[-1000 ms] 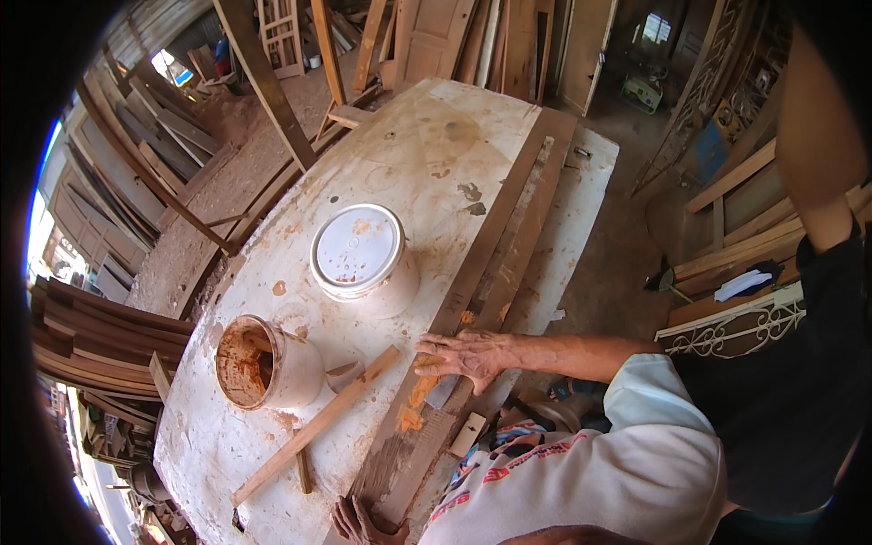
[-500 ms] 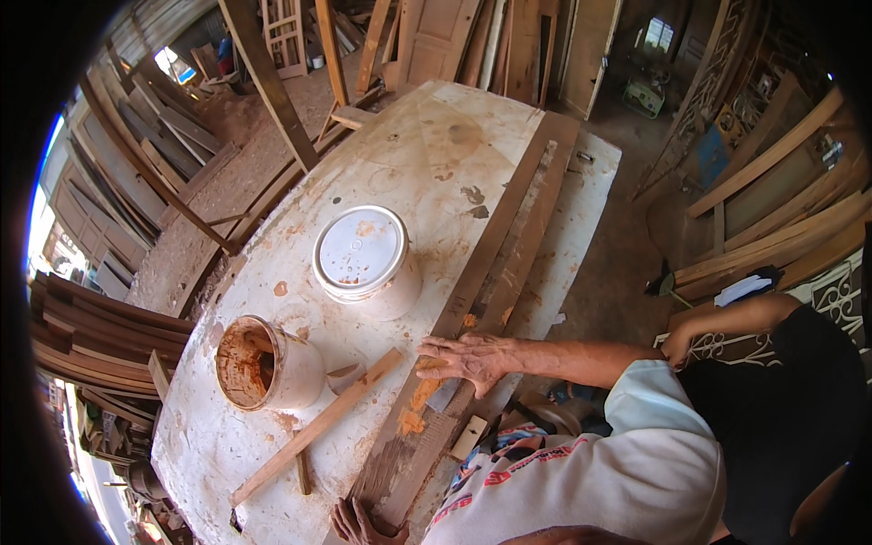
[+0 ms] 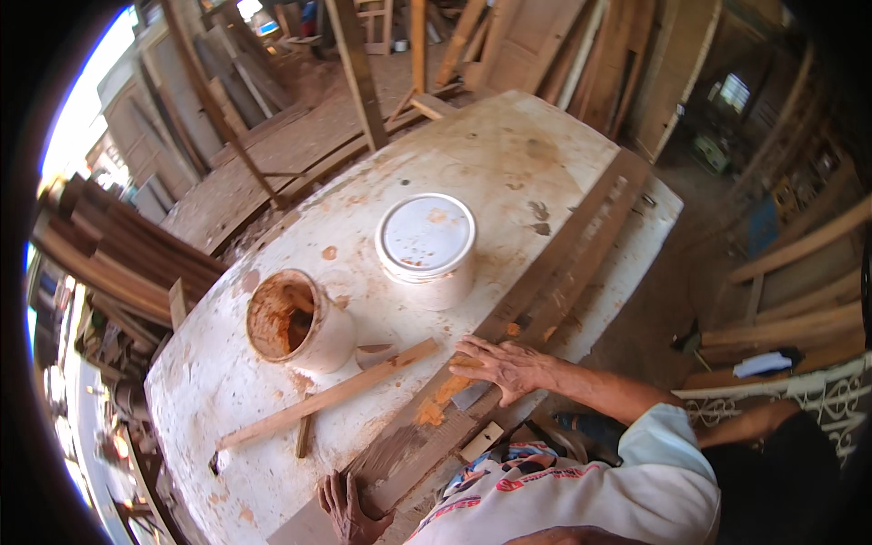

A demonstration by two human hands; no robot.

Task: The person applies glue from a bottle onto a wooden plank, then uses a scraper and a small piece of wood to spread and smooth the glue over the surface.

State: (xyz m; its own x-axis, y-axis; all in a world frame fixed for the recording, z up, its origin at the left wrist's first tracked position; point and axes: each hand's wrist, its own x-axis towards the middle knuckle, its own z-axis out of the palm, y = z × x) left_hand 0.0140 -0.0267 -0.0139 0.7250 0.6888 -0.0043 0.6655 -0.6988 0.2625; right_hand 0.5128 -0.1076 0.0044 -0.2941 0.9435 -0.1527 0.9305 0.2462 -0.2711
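A long brown wooden board (image 3: 527, 300) with a groove lies along the near right side of a white, stained table (image 3: 363, 209). My right hand (image 3: 504, 368) rests on it with fingers stretched and spread, beside a patch of orange filler (image 3: 439, 401). Just below the palm is a small flat grey piece (image 3: 470, 394); whether the hand touches it, I cannot tell. My left hand (image 3: 343, 510) lies at the board's nearer end, fingers extended. A small light block (image 3: 481, 441) sits at the board's near edge.
A white bucket (image 3: 322, 327) with orange-smeared insides leans on the table, and a lidded white bucket (image 3: 427, 254) stands behind it. A wooden strip (image 3: 327, 395) lies nearby. Stacked curved timber (image 3: 118, 245) is at left. Another person in black (image 3: 772, 481) is at right.
The view has shifted, so the table and buckets appear farther right. More of my left hand shows, its fingers straighter. My right hand stays beside the orange filler.
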